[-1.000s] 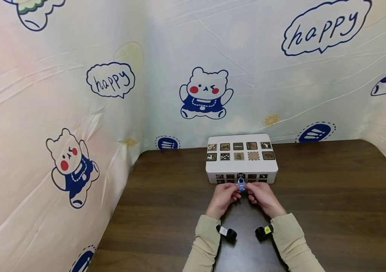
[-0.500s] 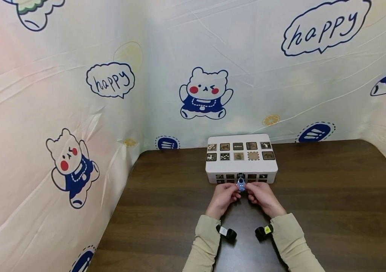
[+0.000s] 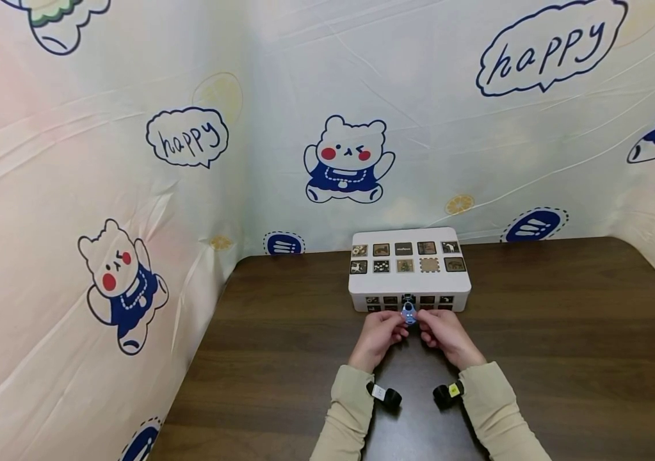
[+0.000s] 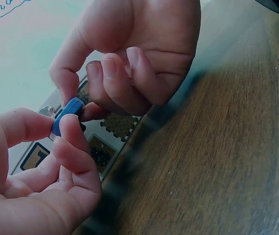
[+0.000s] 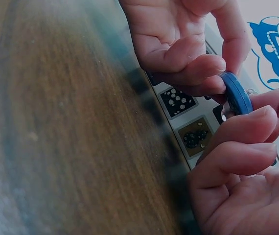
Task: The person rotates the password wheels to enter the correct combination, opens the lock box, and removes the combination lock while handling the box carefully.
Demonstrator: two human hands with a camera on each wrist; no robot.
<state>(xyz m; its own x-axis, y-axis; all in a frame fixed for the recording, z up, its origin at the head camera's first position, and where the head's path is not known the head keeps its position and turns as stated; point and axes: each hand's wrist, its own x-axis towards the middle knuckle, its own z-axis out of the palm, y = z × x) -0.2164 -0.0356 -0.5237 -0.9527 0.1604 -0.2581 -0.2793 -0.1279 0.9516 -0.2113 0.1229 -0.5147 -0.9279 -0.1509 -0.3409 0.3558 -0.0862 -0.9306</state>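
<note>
While left grip point(image 3: 378, 336) and right grip point(image 3: 445, 334) narrow on blue piece point(image 3: 409, 314), white box point(image 3: 410, 282) just beyond, curtain point(image 3: 281, 153) behind.

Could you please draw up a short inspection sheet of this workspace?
Surface: dark wood-grain table.
Job's things: white box with printed squares, lid down, at the table's far edge; small blue lock-like piece at its front; whether it is fastened cannot be told.
Clutter: nothing seen.
Hands: left hand and right hand both pinch the blue piece; a black device at each wrist.
Cables: nothing seen.
Surroundings: pale printed sheet with bears and "happy" bubbles, behind and at the sides.
</note>
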